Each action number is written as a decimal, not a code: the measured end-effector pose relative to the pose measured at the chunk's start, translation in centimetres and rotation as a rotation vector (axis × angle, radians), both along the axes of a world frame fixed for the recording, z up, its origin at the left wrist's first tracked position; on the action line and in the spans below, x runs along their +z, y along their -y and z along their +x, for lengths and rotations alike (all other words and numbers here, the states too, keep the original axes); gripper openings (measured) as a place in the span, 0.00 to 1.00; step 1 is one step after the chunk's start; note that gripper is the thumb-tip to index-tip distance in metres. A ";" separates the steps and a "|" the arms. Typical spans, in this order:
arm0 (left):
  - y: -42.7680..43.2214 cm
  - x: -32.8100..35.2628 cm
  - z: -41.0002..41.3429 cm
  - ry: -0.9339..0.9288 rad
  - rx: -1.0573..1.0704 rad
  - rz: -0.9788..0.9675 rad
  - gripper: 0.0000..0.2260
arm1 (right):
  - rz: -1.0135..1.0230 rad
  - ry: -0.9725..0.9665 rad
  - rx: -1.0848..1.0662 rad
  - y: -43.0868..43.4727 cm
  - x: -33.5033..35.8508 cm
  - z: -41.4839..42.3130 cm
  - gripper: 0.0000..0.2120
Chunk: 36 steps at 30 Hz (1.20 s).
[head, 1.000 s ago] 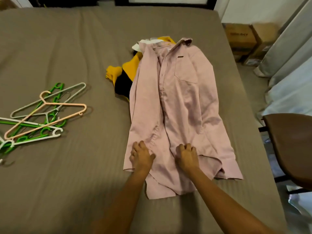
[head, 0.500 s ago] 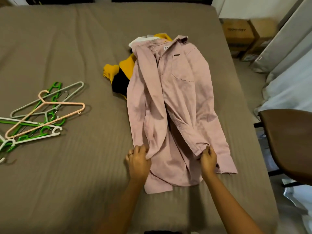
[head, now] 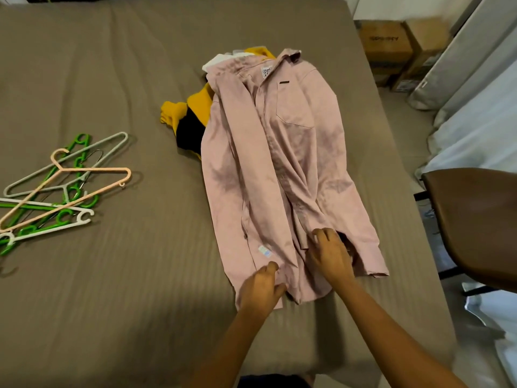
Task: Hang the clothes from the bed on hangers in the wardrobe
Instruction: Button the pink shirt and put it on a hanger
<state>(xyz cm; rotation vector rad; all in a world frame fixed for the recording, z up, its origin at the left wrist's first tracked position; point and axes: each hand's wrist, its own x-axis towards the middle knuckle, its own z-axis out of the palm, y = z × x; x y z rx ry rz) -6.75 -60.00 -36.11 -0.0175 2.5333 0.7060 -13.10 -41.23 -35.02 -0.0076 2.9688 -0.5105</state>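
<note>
Shirt: pink shirt point(head: 282, 169) flat on bed's point(head: 134, 309) right half, hem toward near edge.
Left hand point(head: 261, 289): pinches near hem.
Right hand point(head: 331, 257): fingers curled over front edge, grip unclear.
Room: bare bedding left, toward hangers point(head: 92, 170).
</note>
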 end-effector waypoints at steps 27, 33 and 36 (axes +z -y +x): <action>2.4 1.7 -6.4 -0.094 0.861 0.366 0.08 | -0.894 0.020 -0.442 2.1 4.4 0.5 0.03; 1.4 6.5 -5.2 -0.273 0.762 0.386 0.14 | -0.920 -0.027 -0.514 3.3 6.9 0.1 0.11; 0.7 8.6 -5.1 -0.300 0.635 0.467 0.15 | -1.063 0.071 -0.482 4.1 9.1 0.1 0.11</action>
